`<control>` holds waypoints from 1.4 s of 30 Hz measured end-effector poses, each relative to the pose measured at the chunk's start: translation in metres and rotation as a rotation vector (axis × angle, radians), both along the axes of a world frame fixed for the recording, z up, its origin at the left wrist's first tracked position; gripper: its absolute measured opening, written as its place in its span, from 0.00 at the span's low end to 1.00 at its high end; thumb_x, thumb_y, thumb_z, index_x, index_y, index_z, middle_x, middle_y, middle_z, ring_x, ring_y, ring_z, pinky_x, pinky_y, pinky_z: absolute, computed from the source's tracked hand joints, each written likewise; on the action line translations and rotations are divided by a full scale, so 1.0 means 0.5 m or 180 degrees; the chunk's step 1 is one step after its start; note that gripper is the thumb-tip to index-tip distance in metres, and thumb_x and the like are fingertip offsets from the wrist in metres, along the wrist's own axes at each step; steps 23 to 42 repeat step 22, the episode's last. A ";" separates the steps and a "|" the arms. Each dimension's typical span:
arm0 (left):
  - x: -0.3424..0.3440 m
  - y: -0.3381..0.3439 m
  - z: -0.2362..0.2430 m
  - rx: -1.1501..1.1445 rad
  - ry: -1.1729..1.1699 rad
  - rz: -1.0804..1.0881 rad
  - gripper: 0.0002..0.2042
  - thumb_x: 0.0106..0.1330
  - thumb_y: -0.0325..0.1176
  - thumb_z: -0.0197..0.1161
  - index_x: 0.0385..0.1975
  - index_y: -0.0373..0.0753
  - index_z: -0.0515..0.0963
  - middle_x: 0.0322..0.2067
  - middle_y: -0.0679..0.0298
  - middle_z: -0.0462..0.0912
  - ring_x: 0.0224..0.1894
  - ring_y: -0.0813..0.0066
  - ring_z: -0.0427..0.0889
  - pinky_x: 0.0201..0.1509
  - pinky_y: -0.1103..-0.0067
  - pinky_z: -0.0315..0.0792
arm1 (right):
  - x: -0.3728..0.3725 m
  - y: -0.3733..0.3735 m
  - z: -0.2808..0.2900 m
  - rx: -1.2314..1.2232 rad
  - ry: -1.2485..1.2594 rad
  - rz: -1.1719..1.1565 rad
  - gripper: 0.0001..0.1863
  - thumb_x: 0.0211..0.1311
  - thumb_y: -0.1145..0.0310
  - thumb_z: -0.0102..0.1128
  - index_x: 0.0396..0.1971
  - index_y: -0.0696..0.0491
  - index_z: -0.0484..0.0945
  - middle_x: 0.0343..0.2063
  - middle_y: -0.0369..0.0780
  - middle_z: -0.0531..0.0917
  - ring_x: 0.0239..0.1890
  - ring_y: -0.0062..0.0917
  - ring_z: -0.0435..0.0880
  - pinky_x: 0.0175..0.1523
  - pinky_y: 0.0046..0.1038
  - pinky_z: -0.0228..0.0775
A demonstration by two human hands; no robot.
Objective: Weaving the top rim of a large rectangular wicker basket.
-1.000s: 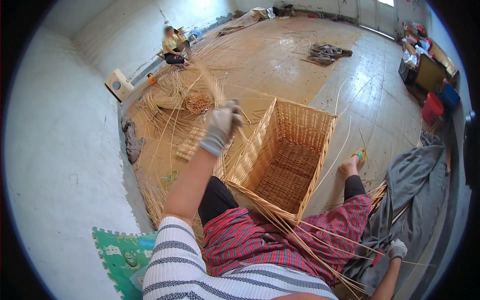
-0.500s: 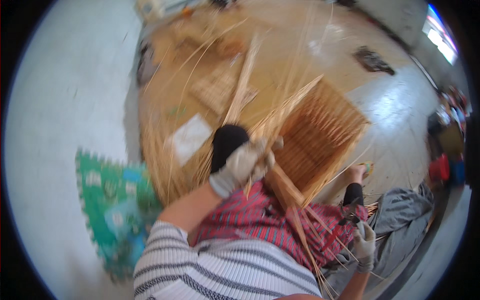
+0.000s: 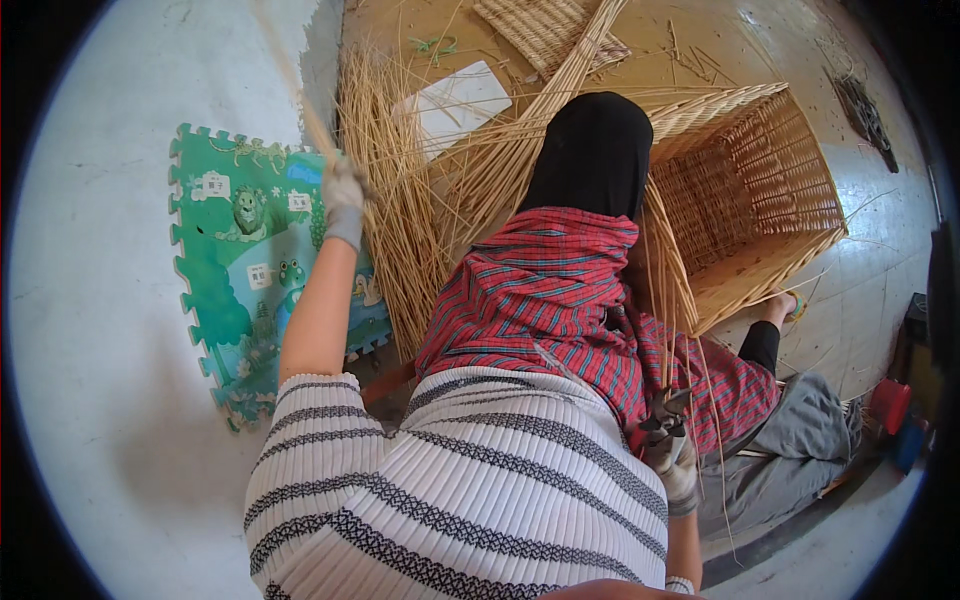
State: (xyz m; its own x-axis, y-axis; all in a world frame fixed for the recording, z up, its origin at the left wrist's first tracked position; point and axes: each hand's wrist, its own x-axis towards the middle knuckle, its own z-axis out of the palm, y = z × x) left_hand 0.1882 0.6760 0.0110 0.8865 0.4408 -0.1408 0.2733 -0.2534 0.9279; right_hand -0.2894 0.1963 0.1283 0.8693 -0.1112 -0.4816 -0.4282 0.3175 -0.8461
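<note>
My left hand (image 3: pixel 343 200), in a grey glove, is raised over a green foam mat (image 3: pixel 240 270) and is closed around a long pale wicker rod (image 3: pixel 290 85) that runs up and to the left. Just right of it lies a loose heap of wicker rods (image 3: pixel 400 210). My right hand (image 3: pixel 675 470), also gloved, rests low by my right hip and grips a dark hand tool (image 3: pixel 663 408). A rectangular wicker basket (image 3: pixel 770 190) lies tilted against my legs, its open side toward me. A red plaid cloth (image 3: pixel 550 300) covers my lap.
A white flat board (image 3: pixel 452 102) and a woven wicker panel (image 3: pixel 545 30) lie beyond the rod heap on a brown floor sheet. Grey fabric (image 3: pixel 800 440) is bunched at the right. A red container (image 3: pixel 888 405) stands at the far right edge.
My view has swung down and left. My left hand moved from in front of the basket out to the left over the foam mat, drawing a rod with it.
</note>
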 end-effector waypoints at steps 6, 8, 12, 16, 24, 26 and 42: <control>-0.207 0.125 -0.202 0.2950 0.3716 -0.1436 0.31 0.65 0.56 0.54 0.59 0.38 0.75 0.58 0.47 0.77 0.66 0.50 0.71 0.69 0.62 0.64 | -0.053 0.070 0.016 0.0840 -0.0102 -0.0559 0.42 0.60 0.57 0.72 0.68 0.59 0.61 0.63 0.49 0.72 0.65 0.36 0.72 0.68 0.40 0.63; -0.239 0.065 -0.104 0.3050 0.2667 -0.0218 0.32 0.63 0.53 0.60 0.62 0.38 0.71 0.58 0.48 0.77 0.63 0.46 0.73 0.64 0.62 0.69 | -0.069 0.042 0.020 -0.0012 0.0409 -0.0138 0.43 0.60 0.51 0.69 0.67 0.60 0.63 0.61 0.44 0.75 0.62 0.30 0.73 0.68 0.32 0.63; -0.087 -0.032 -0.031 0.3451 -0.0415 -0.0601 0.32 0.63 0.36 0.64 0.67 0.35 0.65 0.64 0.42 0.68 0.61 0.41 0.70 0.68 0.62 0.64 | 0.024 0.026 0.045 0.0628 0.0109 -0.0105 0.49 0.58 0.53 0.71 0.72 0.59 0.53 0.41 0.34 0.76 0.44 0.18 0.72 0.56 0.23 0.60; -0.164 -0.520 0.305 0.2869 -0.3124 -0.1917 0.27 0.65 0.36 0.67 0.62 0.34 0.70 0.63 0.48 0.71 0.63 0.47 0.69 0.68 0.60 0.63 | 0.044 0.014 0.028 0.0634 -0.0169 -0.0696 0.44 0.58 0.65 0.71 0.71 0.57 0.57 0.36 0.32 0.74 0.41 0.18 0.74 0.54 0.25 0.66; -0.307 -0.800 0.257 0.1534 -0.2194 -0.5708 0.25 0.62 0.42 0.69 0.55 0.35 0.75 0.51 0.56 0.80 0.59 0.54 0.73 0.70 0.64 0.58 | 0.066 -0.001 0.038 0.0248 -0.0628 -0.1110 0.43 0.59 0.71 0.70 0.72 0.53 0.56 0.46 0.32 0.76 0.54 0.19 0.73 0.64 0.24 0.61; -0.307 -0.800 0.257 0.1534 -0.2194 -0.5708 0.25 0.62 0.42 0.69 0.55 0.35 0.75 0.51 0.56 0.80 0.59 0.54 0.73 0.70 0.64 0.58 | 0.066 -0.001 0.038 0.0248 -0.0628 -0.1110 0.43 0.59 0.71 0.70 0.72 0.53 0.56 0.46 0.32 0.76 0.54 0.19 0.73 0.64 0.24 0.61; -0.307 -0.800 0.257 0.1534 -0.2194 -0.5708 0.25 0.62 0.42 0.69 0.55 0.35 0.75 0.51 0.56 0.80 0.59 0.54 0.73 0.70 0.64 0.58 | 0.066 -0.001 0.038 0.0248 -0.0628 -0.1110 0.43 0.59 0.71 0.70 0.72 0.53 0.56 0.46 0.32 0.76 0.54 0.19 0.73 0.64 0.24 0.61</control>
